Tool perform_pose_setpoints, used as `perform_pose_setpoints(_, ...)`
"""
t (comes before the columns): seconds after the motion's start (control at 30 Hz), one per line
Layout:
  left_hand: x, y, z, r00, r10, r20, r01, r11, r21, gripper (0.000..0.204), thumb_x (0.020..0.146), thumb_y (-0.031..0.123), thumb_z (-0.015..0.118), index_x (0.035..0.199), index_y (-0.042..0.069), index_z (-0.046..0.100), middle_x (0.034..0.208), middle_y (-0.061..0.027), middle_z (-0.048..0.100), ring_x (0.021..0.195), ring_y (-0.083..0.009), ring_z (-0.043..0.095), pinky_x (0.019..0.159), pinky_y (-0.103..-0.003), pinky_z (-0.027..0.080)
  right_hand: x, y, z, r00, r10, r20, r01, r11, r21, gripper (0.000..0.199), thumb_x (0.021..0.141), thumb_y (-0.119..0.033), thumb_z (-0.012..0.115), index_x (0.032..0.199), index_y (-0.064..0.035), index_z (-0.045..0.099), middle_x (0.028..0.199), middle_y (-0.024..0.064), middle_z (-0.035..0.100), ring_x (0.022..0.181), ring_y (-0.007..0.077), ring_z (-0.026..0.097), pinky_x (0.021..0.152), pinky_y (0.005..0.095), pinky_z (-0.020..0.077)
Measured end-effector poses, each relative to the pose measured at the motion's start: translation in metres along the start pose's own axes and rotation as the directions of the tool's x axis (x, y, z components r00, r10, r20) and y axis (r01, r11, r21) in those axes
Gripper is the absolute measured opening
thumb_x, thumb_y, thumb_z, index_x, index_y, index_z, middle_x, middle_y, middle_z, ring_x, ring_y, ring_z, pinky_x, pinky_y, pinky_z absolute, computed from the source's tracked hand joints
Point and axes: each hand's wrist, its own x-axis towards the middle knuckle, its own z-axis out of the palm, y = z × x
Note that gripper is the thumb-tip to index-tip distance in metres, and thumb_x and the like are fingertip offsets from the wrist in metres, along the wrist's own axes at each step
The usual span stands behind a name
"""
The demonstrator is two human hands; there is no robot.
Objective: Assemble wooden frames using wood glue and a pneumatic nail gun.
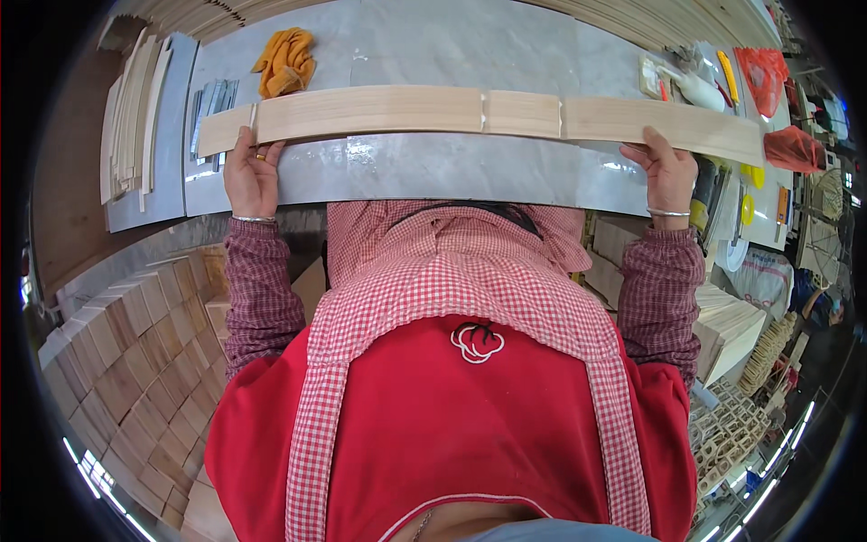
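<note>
A long, pale wooden strip [370, 110] stretches from left to right across the grey tabletop, made of several pieces lying end to end with thin pale seams between them. My left hand [253, 179] grips its lower edge near the left end, beside the first seam, thumb on top. Near the right end, my right hand [666, 172] holds the same strip, its thumb over the face and some fingers hidden underneath. Just past my left hand, a bundle of thin grey strips [215, 98] lies partly under the wood. Beyond the strip rests a crumpled orange cloth or glove [286, 63].
Thin wooden slats [140, 117] are piled at the far left. A white bottle [700, 88], a yellow cutter knife [728, 78] and red plastic bags [763, 79] lie at the right. Stacked wooden blocks [144, 361] stand at lower left, and more wood [722, 330] at lower right.
</note>
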Motion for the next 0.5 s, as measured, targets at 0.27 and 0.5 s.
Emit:
perform_pose_setpoints(0.27, -0.004, -0.002, 0.001, 0.995, 0.1, 0.023, -0.102, 0.99, 0.096, 0.03, 0.091, 0.014, 0.056, 0.113, -0.003, 0.044, 0.101, -0.0133, 0.053, 0.086, -0.02, 0.058, 0.073, -0.029, 0.055, -0.007, -0.012, 0.039, 0.96, -0.266, 0.091, 0.28, 0.867, -0.412, 0.019, 0.08, -0.007, 0.063, 0.088, 0.0102, 0.059, 0.075, 0.0108, 0.062, 0.065, 0.0209, 0.059, 0.06, 0.0253, 0.0514)
perform_pose_setpoints(0.5, -0.019, -0.012, 0.026, 0.974, 0.223, -0.034, -0.217, 0.968, 0.123, 0.025, 0.091, 0.013, 0.057, 0.108, -0.004, 0.05, 0.096, -0.0125, 0.057, 0.08, -0.0186, 0.059, 0.069, -0.027, 0.055, -0.008, -0.02, 0.067, 0.752, -0.537, 0.382, 0.624, 0.393, -0.676, 0.025, 0.076, -0.009, 0.066, 0.098, 0.0045, 0.061, 0.077, 0.0084, 0.063, 0.067, 0.0206, 0.058, 0.06, 0.0271, 0.0469)
